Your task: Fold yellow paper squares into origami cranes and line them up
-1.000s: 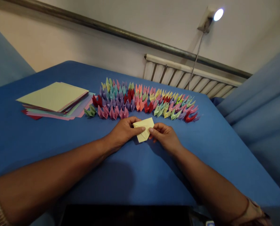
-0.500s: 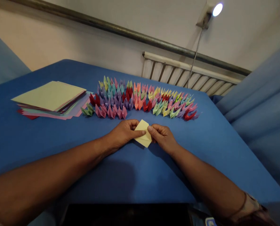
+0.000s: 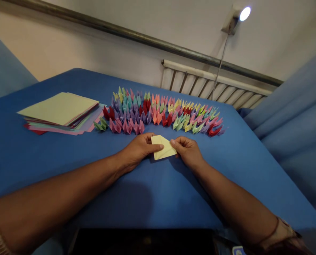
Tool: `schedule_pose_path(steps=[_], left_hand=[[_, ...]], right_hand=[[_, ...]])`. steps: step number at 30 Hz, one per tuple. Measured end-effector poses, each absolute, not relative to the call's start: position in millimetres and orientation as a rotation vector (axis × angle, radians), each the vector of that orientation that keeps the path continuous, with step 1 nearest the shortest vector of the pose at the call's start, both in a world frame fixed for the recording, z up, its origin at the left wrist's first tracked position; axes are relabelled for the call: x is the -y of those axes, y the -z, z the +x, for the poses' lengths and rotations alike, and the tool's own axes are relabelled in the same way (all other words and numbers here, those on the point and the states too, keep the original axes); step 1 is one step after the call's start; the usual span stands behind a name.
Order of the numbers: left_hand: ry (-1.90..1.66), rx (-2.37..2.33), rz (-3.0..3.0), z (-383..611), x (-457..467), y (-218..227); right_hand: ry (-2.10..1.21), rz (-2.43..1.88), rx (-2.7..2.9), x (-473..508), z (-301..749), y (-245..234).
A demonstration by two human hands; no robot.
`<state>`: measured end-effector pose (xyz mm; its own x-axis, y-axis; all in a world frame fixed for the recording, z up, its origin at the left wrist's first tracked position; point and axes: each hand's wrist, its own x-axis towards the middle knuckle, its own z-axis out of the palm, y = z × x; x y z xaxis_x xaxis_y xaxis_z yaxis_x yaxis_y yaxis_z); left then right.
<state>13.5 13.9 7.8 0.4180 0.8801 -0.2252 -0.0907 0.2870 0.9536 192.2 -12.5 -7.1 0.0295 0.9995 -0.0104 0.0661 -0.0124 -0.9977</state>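
A small folded sheet of pale yellow paper [image 3: 164,150] is held between both hands, just above the blue table. My left hand [image 3: 143,148] grips its left side, the thumb lying flat across the front and the fingers behind. At the right corner, my right hand [image 3: 187,148] pinches the paper between thumb and fingers. Creases show on the face of the paper. Beyond the hands stand several rows of small folded paper cranes [image 3: 158,116] in pink, red, purple, green, yellow and blue.
A stack of coloured paper sheets [image 3: 59,109], pale yellow on top, lies at the left of the blue-covered table [image 3: 107,209]. Behind the table are a radiator [image 3: 195,79] and a pipe along the wall. A blue curtain [image 3: 301,120] hangs at the right.
The yellow paper has turned in my hands, and its right corner now points toward my right hand. My right hand has shifted slightly to the right.
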Motion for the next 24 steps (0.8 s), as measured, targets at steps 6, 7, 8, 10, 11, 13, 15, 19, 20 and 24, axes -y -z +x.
schedule_pose_path(steps=[6, 7, 8, 10, 11, 13, 15, 19, 20, 24], left_hand=[[-0.704, -0.897, 1.296, 15, -12, -2], [-0.701, -0.889, 1.368, 15, -12, -1], [-0.694, -0.884, 1.457, 14, -12, 0], [-0.650, -0.890, 1.669, 13, -10, -1], [-0.613, -0.898, 1.773, 12, -9, -3], [-0.540, -0.905, 1.926, 10, -8, -6], [-0.521, -0.917, 1.981, 8, -8, -9], [-0.599, -1.030, 1.820, 9, -12, -6], [-0.633, -1.046, 1.735, 10, -13, -5], [-0.730, -0.992, 1.445, 13, -16, 0]], right_hand=[[-1.123, -1.257, 1.210, 11, 191, 12], [-1.123, -1.249, 1.213, 10, 191, 13], [-1.118, -1.244, 1.228, 10, 191, 14], [-1.101, -1.235, 1.283, 9, 193, 17], [-1.097, -1.234, 1.315, 8, 193, 18], [-1.103, -1.235, 1.357, 8, 195, 19], [-1.114, -1.234, 1.360, 8, 196, 18], [-1.194, -1.152, 1.318, 11, 194, 18], [-1.228, -1.122, 1.312, 13, 192, 19], [-1.208, -1.134, 1.347, 15, 189, 24]])
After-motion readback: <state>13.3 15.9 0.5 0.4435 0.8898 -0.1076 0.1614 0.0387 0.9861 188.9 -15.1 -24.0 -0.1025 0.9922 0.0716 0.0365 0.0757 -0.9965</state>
